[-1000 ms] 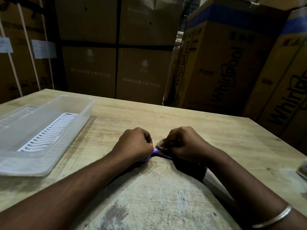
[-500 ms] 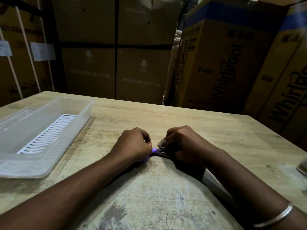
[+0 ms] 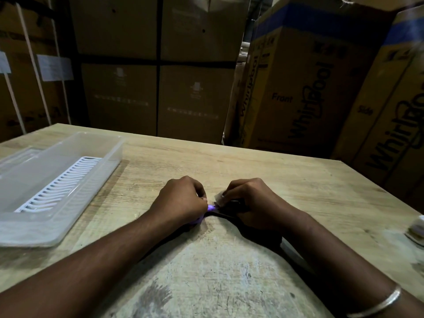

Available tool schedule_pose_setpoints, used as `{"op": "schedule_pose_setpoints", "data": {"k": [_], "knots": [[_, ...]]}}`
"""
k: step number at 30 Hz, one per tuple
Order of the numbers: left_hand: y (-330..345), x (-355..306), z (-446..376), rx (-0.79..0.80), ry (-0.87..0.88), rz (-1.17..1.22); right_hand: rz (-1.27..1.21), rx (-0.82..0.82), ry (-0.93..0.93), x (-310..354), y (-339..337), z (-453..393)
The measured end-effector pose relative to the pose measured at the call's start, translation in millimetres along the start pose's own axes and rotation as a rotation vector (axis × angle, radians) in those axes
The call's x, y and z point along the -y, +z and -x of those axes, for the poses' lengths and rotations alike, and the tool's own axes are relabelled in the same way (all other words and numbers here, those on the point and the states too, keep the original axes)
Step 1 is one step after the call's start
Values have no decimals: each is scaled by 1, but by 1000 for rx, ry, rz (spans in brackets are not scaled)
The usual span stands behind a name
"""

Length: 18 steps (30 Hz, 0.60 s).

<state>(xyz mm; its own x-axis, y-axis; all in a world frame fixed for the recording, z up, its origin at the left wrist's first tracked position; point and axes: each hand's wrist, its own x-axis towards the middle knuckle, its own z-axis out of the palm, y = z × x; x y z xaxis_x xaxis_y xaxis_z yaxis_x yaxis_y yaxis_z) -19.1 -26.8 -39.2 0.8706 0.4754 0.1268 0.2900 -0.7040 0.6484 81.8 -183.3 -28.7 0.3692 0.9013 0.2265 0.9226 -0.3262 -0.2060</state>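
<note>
Tray [image 3: 32, 228] left of L hand [image 3: 181, 201], R hand [image 3: 251, 203] gripping purple item [image 3: 210, 207].

Rough matt wooden table [image 3: 263, 171]

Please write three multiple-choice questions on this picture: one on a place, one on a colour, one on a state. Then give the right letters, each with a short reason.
1. Where on the table does the clear tray stand?
A. at the right edge
B. left of the left hand
C. at the near edge, in the middle

2. What colour is the small thing that the left hand grips?
A. purple
B. red
C. green

3. How is the right hand?
A. flat and open on the table
B. raised, holding nothing
C. fingers curled, pinching a pale piece

1 B: the clear tray lies at the left of the view.
2 A: a purple bit shows at the left hand's fingertips.
3 C: the pale piece sticks out from its curled fingers.
</note>
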Motion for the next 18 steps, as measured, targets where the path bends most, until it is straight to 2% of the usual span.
{"op": "schedule_pose_setpoints", "data": {"k": [6, 12, 18], "knots": [[0, 0, 0, -1, 6, 9, -32, -26, 85, -9, 0, 2], [0, 0, 1, -8, 4, 9, -35, -5, 31, -1, 6, -3], [0, 0, 2, -9, 1, 13, -36, -36, 72, -11, 2, 1]]}}
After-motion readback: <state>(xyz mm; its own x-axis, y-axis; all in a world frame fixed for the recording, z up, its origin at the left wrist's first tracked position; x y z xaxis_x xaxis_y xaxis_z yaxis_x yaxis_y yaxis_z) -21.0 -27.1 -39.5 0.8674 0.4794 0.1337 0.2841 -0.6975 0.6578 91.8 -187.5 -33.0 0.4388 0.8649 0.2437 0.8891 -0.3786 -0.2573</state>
